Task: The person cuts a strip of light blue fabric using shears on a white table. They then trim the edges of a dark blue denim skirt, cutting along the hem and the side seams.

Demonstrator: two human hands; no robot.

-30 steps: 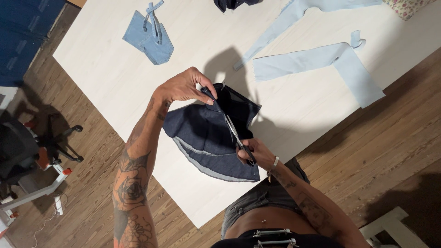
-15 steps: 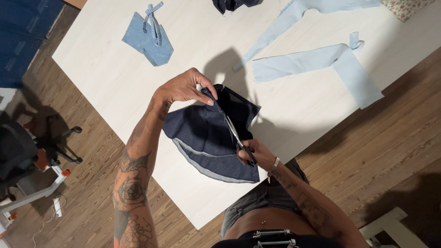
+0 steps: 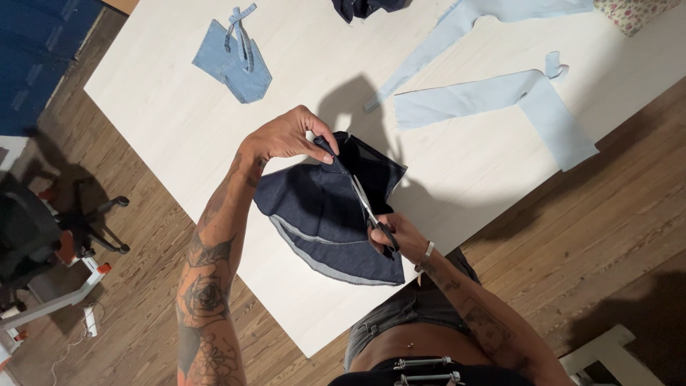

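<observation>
Dark denim piece (image 3: 321,214) was pinched at its top edge by the left hand (image 3: 286,136); scissors (image 3: 368,207) were gripped in the right hand (image 3: 393,236), fingers closed through the handles.

scissor handles (image 3: 386,236) hidden in right grip (image 3: 397,237); dark cloth (image 3: 364,7) cropped at top.

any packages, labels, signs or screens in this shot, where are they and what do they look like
None that can be made out: no package, label, sign or screen shows.
What is in view is cloth on the pale wooden table: the dark blue denim piece held by the left hand, the silver scissors in the right hand, and a small light blue denim piece at the far left.
</observation>
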